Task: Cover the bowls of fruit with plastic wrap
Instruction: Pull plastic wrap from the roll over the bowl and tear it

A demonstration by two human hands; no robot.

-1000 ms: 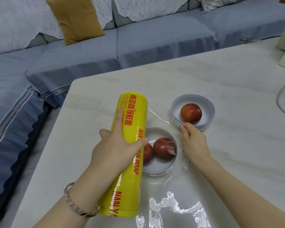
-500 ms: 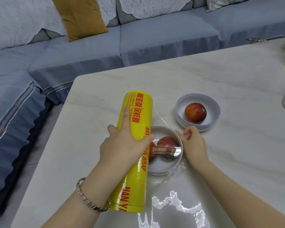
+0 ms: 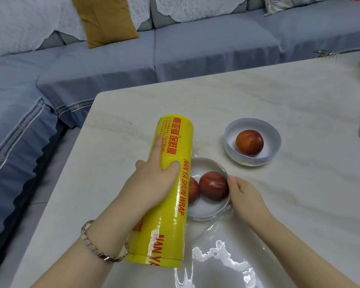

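Plastic wrap roll [image 3: 176,215] is gripped by the left hand [image 3: 154,183], with the index finger laid straight along it and the thumb hooked over the top. It's held toward the left edge of the tabletop [image 3: 279,100], long axis running from the near edge up toward the far-left corner; whether it's actually resting on the surface can't be told. So the film [image 3: 219,164] gets paid out sideways to the right, across that axis. Its thin edge can be made out stretched over the near bowl [image 3: 202,209] to the right hand [image 3: 245,196], which is parked at that bowl's right rim with fingers curled down. The film edge seems to be pinched there, though the fingertips are hidden. The near bowl is basically sandwiched between both hands, left side tucked under the roll. Two red fruits are kept in it: one fruit [image 3: 213,186] in plain view, a second fruit [image 3: 193,193] half hidden by the roll. The far bowl [image 3: 232,129] is set just beyond, toward the far-right, not touching, nearer the right hand. A single peach-coloured fruit [image 3: 249,142] is inside and no film can be seen over it. Judging by that, the near bowl is being handled first, and the film probably has to be drawn down past the right rim and torn. A shiny crumpled sheet [image 3: 216,260] is spread by the near edge.
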